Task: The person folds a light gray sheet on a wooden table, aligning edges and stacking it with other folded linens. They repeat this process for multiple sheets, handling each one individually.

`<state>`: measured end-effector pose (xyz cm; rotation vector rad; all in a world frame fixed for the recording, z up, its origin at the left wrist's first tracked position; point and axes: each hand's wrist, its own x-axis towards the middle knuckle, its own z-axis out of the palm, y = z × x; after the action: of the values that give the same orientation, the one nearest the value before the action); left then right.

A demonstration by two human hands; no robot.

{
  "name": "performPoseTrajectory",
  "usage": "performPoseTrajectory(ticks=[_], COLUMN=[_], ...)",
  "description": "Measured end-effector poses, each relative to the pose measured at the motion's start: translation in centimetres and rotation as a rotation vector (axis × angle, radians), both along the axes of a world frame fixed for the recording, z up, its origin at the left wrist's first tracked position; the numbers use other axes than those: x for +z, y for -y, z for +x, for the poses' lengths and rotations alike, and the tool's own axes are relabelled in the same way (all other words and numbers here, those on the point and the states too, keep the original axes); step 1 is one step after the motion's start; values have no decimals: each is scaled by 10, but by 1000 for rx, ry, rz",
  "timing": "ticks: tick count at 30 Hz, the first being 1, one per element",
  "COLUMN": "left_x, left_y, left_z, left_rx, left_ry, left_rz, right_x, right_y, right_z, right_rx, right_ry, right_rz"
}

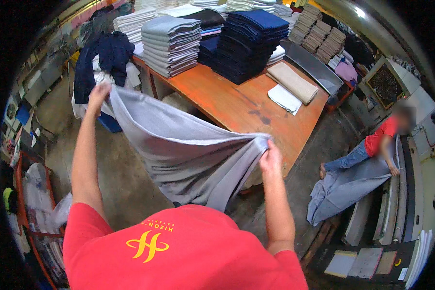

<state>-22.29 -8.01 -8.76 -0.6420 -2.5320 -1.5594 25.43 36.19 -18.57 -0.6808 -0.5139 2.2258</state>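
Observation:
A large grey cloth (pixel 179 159) hangs stretched between my two hands, sagging in folds. My left hand (pixel 100 96) grips its upper left corner, near a heap of dark navy and white fabric (pixel 101 63). My right hand (pixel 270 155) grips the other top corner, bunched between fingers and thumb, in front of the wooden table's (pixel 295 140) near edge. The lower part of the cloth hangs down toward my body.
Folded grey (pixel 169 48), navy (pixel 246 48) and beige linens (pixel 292 84) lie on the table. A co-worker (pixel 379 137) at right holds another grey cloth (pixel 324 195) beside a long machine. A red-framed rack (pixel 36 208) stands at left.

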Motion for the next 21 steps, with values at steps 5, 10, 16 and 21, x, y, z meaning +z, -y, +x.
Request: performPoseTrajectory(ticks=[5,10,16,21], left_x=[-198,-289,-245,-120], left_y=[57,0,-96,-155], left_z=[91,223,291,304], left_rx=[-111,-364,-247,-523], left_ry=[180,140,429,448], left_rz=[138,-76,275,638], right_x=[119,215,285,282], right_y=[-16,8,33,55], right_z=[-44,-93,-108,-100], right_rx=[-51,-43,-177,-39], right_ry=[-110,-92,-132,-104], right_rz=[298,633,890,932])
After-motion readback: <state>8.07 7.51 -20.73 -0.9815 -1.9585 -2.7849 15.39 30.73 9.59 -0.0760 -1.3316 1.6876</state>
